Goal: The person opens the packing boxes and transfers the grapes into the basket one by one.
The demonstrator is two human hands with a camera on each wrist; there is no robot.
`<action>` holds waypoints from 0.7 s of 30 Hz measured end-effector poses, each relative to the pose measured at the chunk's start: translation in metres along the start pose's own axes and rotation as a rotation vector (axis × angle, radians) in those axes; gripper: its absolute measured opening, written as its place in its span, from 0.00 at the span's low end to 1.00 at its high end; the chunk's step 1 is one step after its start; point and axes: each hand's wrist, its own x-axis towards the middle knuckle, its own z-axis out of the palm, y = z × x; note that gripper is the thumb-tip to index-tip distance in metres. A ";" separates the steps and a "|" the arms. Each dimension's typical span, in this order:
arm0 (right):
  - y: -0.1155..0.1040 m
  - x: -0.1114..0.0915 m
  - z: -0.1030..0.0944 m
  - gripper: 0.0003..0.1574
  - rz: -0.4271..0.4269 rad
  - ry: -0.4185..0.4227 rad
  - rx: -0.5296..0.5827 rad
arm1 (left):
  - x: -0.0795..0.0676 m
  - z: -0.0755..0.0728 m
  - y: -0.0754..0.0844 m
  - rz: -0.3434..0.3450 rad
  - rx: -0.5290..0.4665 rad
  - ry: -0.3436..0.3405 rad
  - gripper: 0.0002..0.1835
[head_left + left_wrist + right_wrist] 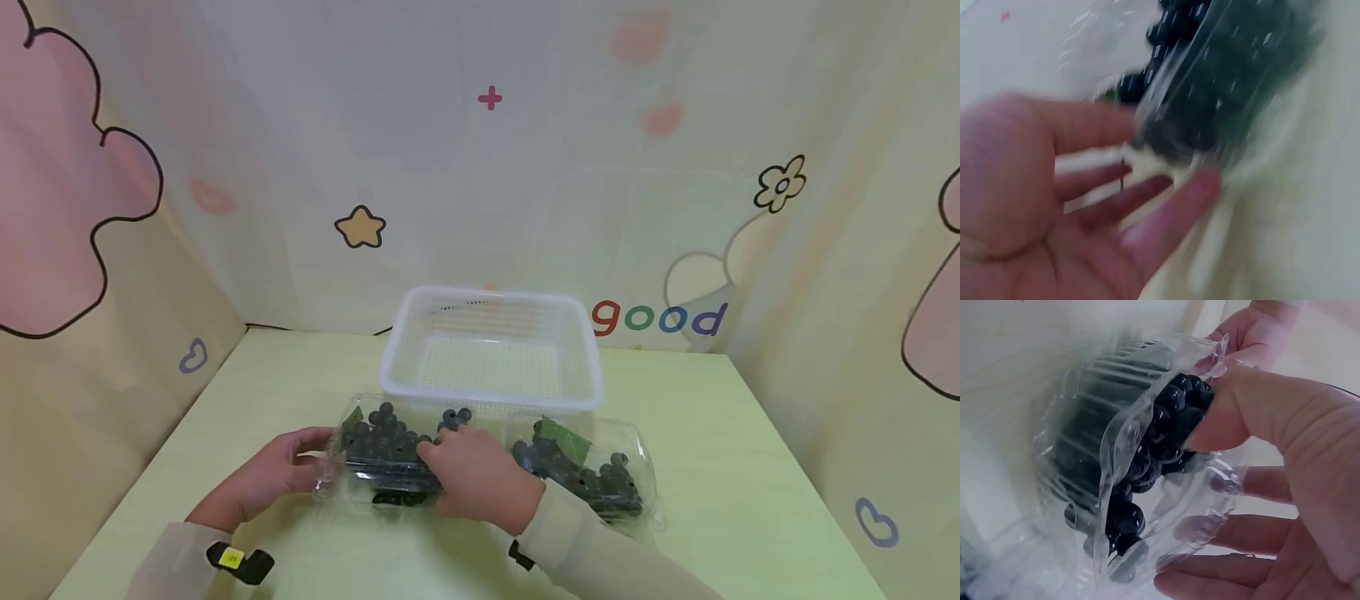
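Observation:
Two clear plastic clamshells of dark grapes lie side by side on the table. The left clamshell point(360, 475) is between my hands. At its left end my left hand point(288, 467) pinches the plastic edge, thumb and fingertips on either side of the corner. My right hand point(480, 475) grips the same clamshell near its right end. In the right wrist view the thumb point(1225, 422) lies over the dark grapes point(1166, 419), while straight fingers press the clear plastic wall. The right clamshell point(637, 442) sits beyond my right wrist, a green leaf point(567, 440) on its grapes.
Behind the clamshells stands a white perforated plastic basket point(592, 367) with nothing in it. The pale table point(750, 483) ends at a printed curtain point(420, 167), which also hangs along both sides.

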 end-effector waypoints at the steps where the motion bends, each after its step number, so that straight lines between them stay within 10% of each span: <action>1: 0.001 -0.001 0.000 0.30 0.000 0.007 0.009 | -0.004 0.005 0.003 -0.039 0.007 0.046 0.36; 11: 0.013 -0.003 0.002 0.28 -0.066 0.170 0.071 | -0.020 0.049 0.017 -0.204 -0.064 0.372 0.23; 21: 0.021 0.016 -0.008 0.24 -0.138 0.304 0.386 | -0.019 0.011 0.013 -0.209 0.051 0.386 0.23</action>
